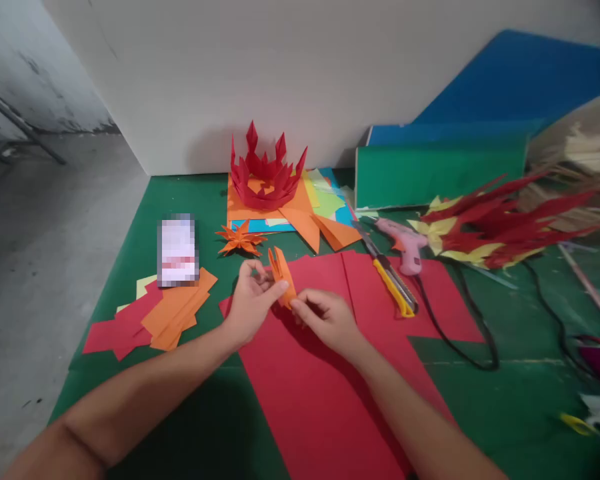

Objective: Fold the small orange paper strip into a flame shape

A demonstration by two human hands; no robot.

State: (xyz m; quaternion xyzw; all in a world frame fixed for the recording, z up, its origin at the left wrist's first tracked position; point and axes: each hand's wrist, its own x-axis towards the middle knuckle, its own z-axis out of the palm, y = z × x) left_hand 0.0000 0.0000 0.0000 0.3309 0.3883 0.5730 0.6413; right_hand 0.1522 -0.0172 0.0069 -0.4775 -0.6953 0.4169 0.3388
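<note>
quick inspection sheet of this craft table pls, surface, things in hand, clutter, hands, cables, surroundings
surface: green table, large red paper sheets spread under the hands.
things in hand: folded orange paper piece, pinched from both sides above the red sheets.
clutter: small orange paper star; red paper crown on orange sheets; red and orange paper offcuts at left; yellow utility knife; pink glue gun; red and yellow paper spikes at right.
hands: left hand and right hand both grip the orange piece.
cables: black cable runs from the glue gun across the red paper and table.
surroundings: white wall behind; grey floor at left; green and blue boards leaning at back right.
</note>
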